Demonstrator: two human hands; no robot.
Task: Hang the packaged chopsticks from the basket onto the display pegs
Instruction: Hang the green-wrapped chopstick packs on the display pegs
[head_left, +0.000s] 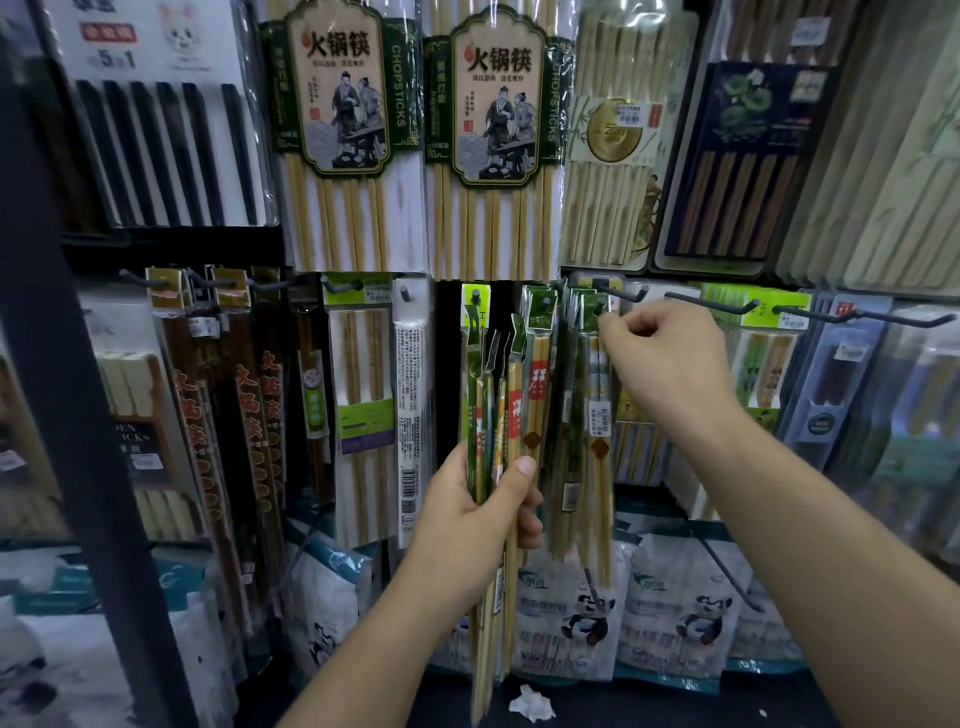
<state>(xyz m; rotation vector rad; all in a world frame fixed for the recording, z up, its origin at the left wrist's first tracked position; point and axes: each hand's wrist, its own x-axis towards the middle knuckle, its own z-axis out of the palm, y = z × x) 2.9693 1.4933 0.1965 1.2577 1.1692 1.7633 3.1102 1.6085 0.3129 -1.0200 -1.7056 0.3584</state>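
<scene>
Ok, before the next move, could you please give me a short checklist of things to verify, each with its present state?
1. Right hand pinches the green header of the pack: ok.
2. Header hole fully over the peg: cannot tell, the fingers hide it.
3. Peg tip stands free in front of the hung packs: ok.
4. Left hand grips the bundle of spare packs: ok.
5. Bundle is apart from the hung packs: cannot tell, they overlap in this view.
</scene>
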